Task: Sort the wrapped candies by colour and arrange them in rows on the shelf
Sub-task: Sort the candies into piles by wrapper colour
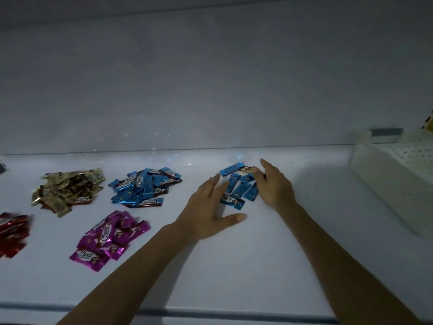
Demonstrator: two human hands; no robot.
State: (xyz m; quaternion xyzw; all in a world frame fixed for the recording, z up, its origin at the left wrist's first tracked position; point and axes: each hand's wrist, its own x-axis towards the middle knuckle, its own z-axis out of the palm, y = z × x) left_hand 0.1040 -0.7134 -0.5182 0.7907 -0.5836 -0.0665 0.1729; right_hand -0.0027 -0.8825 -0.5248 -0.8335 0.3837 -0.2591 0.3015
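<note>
Setting: a dim white shelf (269, 254) with a pale back wall; a white perforated tray (403, 174) sat at the right edge of the frame.
Left hand (210, 212): lay flat and open on the shelf at centre frame, fingers spread, touching the left side of a small blue group (239, 184); it clamped nothing.
Right hand (276, 186): open too, cupped against the right side of that group, fingertips at its far end.
Hands together: apart, bracketing the candies between them.
Blue group: a few wrappers stood roughly side by side, though still crooked, with one lying across the near end and one across the far end.
Sorted piles: gold pile (68, 188) at left, blue pile (145, 186) beside it, magenta pile (112, 238) lower, red pile (14, 233) at the left edge.
Progress: sorting by colour looked largely done; row-making seemed barely begun, with only part of the blue laid out.
Left to do: most blue, then gold, magenta and red.
</note>
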